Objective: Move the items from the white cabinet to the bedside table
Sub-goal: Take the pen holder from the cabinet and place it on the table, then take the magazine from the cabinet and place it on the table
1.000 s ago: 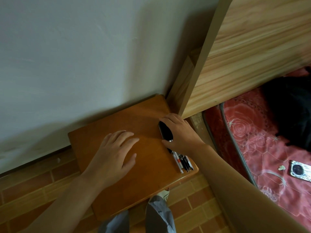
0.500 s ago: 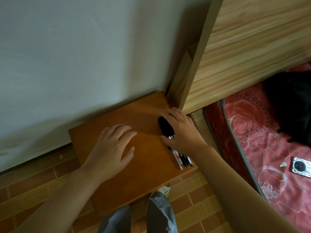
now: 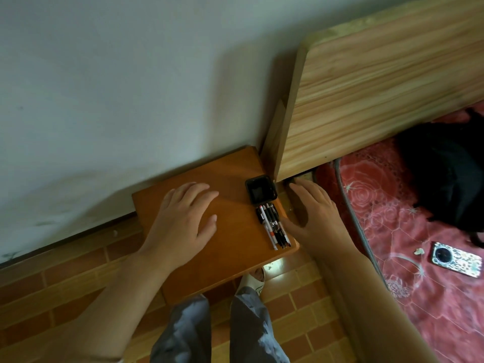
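The orange-brown bedside table (image 3: pixel 227 255) stands against the wall, left of the bed. A small black square box (image 3: pixel 261 189) lies flat at the table's far right corner. Just in front of it lies a bundle of black and white pens (image 3: pixel 273 225) along the right edge. My left hand (image 3: pixel 184 221) rests flat on the table top, fingers spread. My right hand (image 3: pixel 315 216) hovers with straight fingers just right of the table edge, beside the pens, holding nothing. The white cabinet is out of view.
A light wooden headboard (image 3: pixel 379 85) rises at the right, its post touching the table's corner. The red patterned mattress (image 3: pixel 408 258) carries a phone (image 3: pixel 455 259) and a black bag (image 3: pixel 445 176). A brick-pattern floor (image 3: pixel 65 281) and my legs lie below.
My right hand has let go of the black box, which now lies flat on the table, and has moved off to the right. The left hand stays on the table.
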`<state>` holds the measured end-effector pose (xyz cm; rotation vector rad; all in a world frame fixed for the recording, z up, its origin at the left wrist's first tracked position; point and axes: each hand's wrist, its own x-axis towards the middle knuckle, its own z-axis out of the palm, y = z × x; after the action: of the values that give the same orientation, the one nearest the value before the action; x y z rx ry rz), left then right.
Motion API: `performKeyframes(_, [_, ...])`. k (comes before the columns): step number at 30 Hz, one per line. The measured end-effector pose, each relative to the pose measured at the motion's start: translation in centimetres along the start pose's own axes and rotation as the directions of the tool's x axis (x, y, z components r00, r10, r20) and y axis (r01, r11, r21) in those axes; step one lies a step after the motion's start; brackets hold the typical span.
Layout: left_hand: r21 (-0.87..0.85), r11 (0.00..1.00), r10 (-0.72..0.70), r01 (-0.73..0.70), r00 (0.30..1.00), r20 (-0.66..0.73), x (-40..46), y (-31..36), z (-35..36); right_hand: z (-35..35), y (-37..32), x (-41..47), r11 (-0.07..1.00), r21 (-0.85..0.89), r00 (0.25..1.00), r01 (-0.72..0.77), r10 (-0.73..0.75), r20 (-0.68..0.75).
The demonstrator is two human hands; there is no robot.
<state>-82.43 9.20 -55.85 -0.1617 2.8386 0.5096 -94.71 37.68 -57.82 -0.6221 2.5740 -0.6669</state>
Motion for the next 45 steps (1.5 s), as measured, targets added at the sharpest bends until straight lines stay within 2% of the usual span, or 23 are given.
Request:
performKeyframes(3, [0.002, 0.999, -0.038, 0.038, 0.999, -0.034, -1.7, 2.3, -2.5, -2.4, -1.7, -2.0, 0.999, -0.013, 0.999, 0.031, -0.031, -0.012])
performKeyframes(13, [-0.015, 0.977, -0.214, 0.214, 0.971, -0.106, -11.7, 8.8, -11.6, -9.8, -10.0, -9.1, 0.992, -0.097, 0.994, 0.079, -0.071, 0.084])
performKeyframes(20, [0.034, 0.959, -0.267, 0.28, 0.939, -0.216, -19.4, 8.9, -17.4, -14.1, -17.2, -11.8, 0.971, -0.155, 0.982, 0.183, -0.187, -0.011])
performKeyframes(26, [-0.011, 0.917, -0.38, 0.399, 0.865, -0.326, -28.4, 6.6, -20.8, -13.9, -25.8, -15.2, 0.919, -0.228, 0.943, 0.323, -0.333, -0.009])
performKeyframes(32, [-0.071, 0.836, -0.524, 0.544, 0.753, -0.399, -41.8, 3.9, -21.2, -10.0, -34.7, -22.2, 0.855, -0.249, 0.889, 0.455, -0.453, 0.067])
performKeyframes(37, [-0.135, 0.737, -0.641, 0.662, 0.62, -0.453, -55.4, 2.3, -20.1, -5.7, -42.4, -29.8, 0.758, -0.251, 0.797, 0.602, -0.586, 0.142])
performKeyframes(45, [-0.292, 0.442, -0.821, 0.848, 0.251, -0.513, -77.8, 1.7, -19.4, 3.2, -56.9, -42.7, 0.499, -0.195, 0.535, 0.845, -0.794, 0.287])
